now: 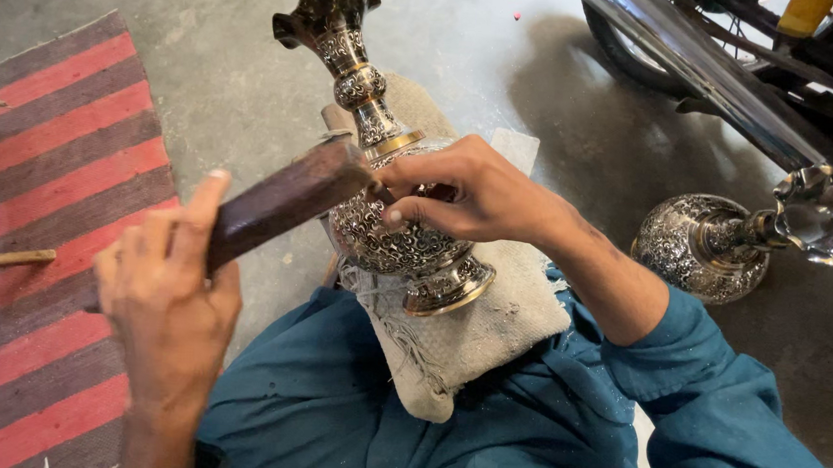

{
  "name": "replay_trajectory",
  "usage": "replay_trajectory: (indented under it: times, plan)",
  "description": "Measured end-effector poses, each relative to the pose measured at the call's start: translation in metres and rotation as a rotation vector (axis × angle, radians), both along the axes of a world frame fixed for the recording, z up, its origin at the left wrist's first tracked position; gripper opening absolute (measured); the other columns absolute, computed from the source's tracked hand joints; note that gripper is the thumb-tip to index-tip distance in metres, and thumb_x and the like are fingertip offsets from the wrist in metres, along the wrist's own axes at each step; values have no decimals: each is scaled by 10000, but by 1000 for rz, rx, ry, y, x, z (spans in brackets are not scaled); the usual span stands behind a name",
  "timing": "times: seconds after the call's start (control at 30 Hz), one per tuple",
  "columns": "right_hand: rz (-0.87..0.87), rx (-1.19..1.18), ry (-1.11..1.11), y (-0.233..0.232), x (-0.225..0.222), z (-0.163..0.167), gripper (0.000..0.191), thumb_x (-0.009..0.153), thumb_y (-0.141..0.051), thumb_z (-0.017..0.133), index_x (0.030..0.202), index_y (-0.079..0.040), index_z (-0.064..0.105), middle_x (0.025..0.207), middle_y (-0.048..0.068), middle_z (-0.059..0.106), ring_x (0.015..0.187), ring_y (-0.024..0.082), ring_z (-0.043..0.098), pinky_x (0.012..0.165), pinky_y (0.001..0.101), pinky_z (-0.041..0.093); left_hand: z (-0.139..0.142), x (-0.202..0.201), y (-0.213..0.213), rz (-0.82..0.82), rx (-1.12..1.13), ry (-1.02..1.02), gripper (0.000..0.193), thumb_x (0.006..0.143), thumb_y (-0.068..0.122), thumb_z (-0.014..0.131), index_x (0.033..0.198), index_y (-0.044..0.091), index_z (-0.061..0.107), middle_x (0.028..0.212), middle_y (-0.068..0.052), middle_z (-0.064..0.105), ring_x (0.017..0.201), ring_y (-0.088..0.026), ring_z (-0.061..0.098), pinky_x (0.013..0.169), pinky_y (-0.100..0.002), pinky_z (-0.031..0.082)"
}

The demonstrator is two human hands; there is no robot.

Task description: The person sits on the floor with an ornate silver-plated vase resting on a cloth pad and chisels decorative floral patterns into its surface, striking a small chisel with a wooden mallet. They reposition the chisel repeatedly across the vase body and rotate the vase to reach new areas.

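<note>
Head view: one striped rug [50,240] at 9 o'clock. Two engraved vases: one [394,204] centre on one cloth pad [488,325], another [715,245] at 3 o'clock. Left hand [166,305] fisted round one wooden mallet [279,201]; right hand [467,194] pinches one small tool against centre vase.

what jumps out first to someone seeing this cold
An ornate engraved metal vase lies tilted on a cloth pad at centre, steadied by the right hand. The left hand grips a wooden mallet against it. A second vase lies on the floor at right.
</note>
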State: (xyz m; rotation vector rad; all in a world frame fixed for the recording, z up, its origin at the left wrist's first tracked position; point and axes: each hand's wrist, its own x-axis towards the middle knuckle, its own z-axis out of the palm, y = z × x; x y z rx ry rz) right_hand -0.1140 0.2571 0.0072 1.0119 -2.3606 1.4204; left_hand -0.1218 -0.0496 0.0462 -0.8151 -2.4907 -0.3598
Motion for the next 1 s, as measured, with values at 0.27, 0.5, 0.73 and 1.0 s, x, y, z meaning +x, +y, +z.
replay_trajectory:
  times: [0.27,0.5,0.73,1.0]
  plan:
    - [-69,-66,-144,-2,3,6,309,961,-118,723,1268,-89,701,936,39,803,766,111,771,677,264,619,-13,2,-5,119,-35,-90,633,860,15,768,1452,171,608,1051,-141,602,1002,-356,640,890,-512,490]
    - [11,-4,-136,-2,-5,15,316,993,-168,734,1279,-53,665,989,47,795,907,127,801,766,273,631,-65,16,-8,146,673,-699,397,901,48,712,1253,2,533,890,-104,643,707,-196,612,596,-367,496]
    - [49,101,-34,2,-13,14,319,952,-244,781,1200,-60,702,914,37,793,842,144,787,733,313,610,-85,22,-8,-44,665,-597,429,866,13,694,1232,-3,472,938,-78,652,820,-172,661,740,-317,543]
    - [74,131,14,3,-16,9,269,981,-252,752,1189,-82,728,894,5,777,804,118,771,737,303,615,-57,15,4,-65,601,-427,571,887,-4,678,1396,66,431,1002,-140,650,844,-225,679,754,-357,543]
